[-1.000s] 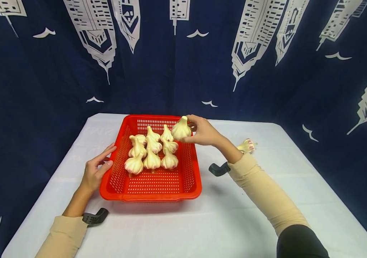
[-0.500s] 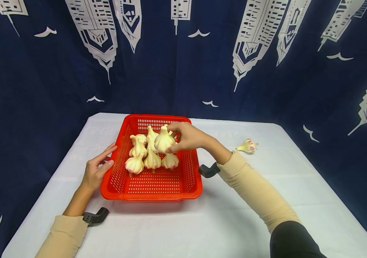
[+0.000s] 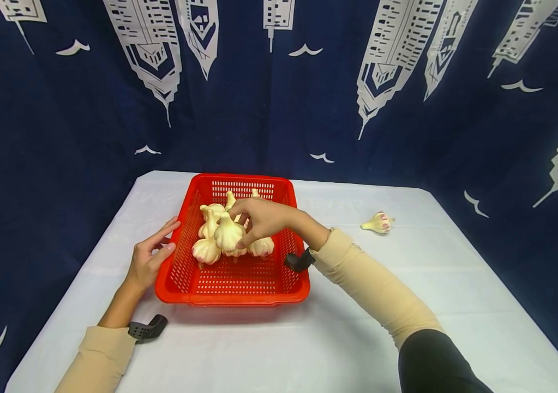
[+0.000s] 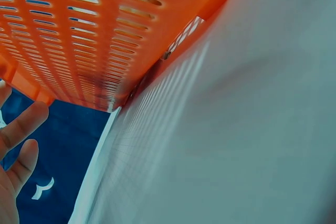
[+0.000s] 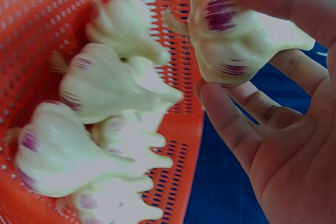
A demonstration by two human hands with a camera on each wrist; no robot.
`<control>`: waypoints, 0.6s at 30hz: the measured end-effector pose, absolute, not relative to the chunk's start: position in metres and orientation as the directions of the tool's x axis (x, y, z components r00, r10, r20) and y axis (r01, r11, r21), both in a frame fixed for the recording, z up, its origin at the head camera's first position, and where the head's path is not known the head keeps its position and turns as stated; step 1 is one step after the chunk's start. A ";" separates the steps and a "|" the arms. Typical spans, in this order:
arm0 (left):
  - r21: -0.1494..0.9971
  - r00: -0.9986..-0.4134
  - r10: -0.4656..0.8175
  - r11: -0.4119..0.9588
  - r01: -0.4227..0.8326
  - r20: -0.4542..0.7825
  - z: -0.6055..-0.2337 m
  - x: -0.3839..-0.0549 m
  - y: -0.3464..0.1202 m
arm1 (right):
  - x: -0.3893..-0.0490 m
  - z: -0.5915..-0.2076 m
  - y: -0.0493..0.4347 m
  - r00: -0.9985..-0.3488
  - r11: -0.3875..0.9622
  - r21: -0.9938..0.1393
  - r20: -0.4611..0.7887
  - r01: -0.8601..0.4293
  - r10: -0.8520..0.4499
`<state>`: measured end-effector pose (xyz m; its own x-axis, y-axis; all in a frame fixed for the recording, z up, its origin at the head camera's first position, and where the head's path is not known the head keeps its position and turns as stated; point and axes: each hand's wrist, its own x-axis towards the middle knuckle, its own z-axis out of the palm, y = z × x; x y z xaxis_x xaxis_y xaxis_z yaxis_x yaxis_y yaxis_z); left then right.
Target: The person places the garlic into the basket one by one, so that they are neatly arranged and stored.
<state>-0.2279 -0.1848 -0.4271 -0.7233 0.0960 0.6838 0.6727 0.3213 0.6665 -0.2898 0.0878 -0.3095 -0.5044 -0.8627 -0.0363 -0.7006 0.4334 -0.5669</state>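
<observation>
My right hand (image 3: 264, 219) pinches a garlic bulb (image 3: 229, 233) between thumb and fingers, held above the other bulbs in the red basket (image 3: 234, 299). In the right wrist view this garlic bulb (image 5: 226, 35) shows purple streaks and a tuft of dry roots, its neck pointing toward the palm. Several more garlic bulbs (image 3: 206, 251) lie grouped inside the basket, partly covered by my right hand. At the left side of the basket rests my left hand (image 3: 147, 262), its fingers extended along the rim. The left wrist view shows those fingers (image 4: 26, 121) near the slotted wall.
A single garlic bulb (image 3: 378, 222) lies on the white tablecloth (image 3: 357, 305), right of the basket. Behind the table hangs a dark blue curtain (image 3: 239, 120) with white building prints. The basket has a raised rim all around.
My right hand has carried the garlic bulb leftward and down, from the basket's right rim to over the middle bulbs. My left hand stays at the left rim.
</observation>
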 end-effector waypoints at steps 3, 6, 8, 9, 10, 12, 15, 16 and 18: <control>0.661 -0.718 0.098 0.321 0.678 0.689 -0.423 -0.225 -0.182 | -0.290 -0.318 0.081 -0.494 0.460 -0.538 -0.090 -0.706 -0.864; 0.660 -0.718 0.101 0.321 0.679 0.689 -0.424 -0.226 -0.182 | -0.290 -0.326 0.075 -0.486 0.488 -0.484 -0.141 -0.727 -0.863; 0.661 -0.720 0.103 0.323 0.677 0.687 -0.424 -0.225 -0.182 | -0.289 -0.331 0.072 -0.473 0.492 -0.465 -0.167 -0.736 -0.865; 0.661 -0.720 0.103 0.324 0.677 0.686 -0.424 -0.225 -0.182 | -0.288 -0.333 0.070 -0.465 0.490 -0.468 -0.177 -0.735 -0.867; 0.662 -0.721 0.104 0.324 0.676 0.685 -0.424 -0.225 -0.182 | -0.287 -0.335 0.069 -0.460 0.488 -0.478 -0.185 -0.730 -0.869; 0.664 -0.724 0.105 0.329 0.672 0.681 -0.423 -0.225 -0.183 | -0.285 -0.339 0.067 -0.447 0.483 -0.509 -0.201 -0.713 -0.872; 0.665 -0.728 0.099 0.337 0.667 0.679 -0.423 -0.225 -0.183 | -0.282 -0.345 0.064 -0.432 0.474 -0.553 -0.215 -0.685 -0.876; 0.666 -0.728 0.097 0.336 0.666 0.679 -0.422 -0.225 -0.183 | -0.280 -0.347 0.062 -0.427 0.471 -0.561 -0.218 -0.681 -0.878; 0.666 -0.727 0.097 0.331 0.668 0.680 -0.422 -0.225 -0.183 | -0.278 -0.351 0.060 -0.413 0.463 -0.571 -0.225 -0.678 -0.882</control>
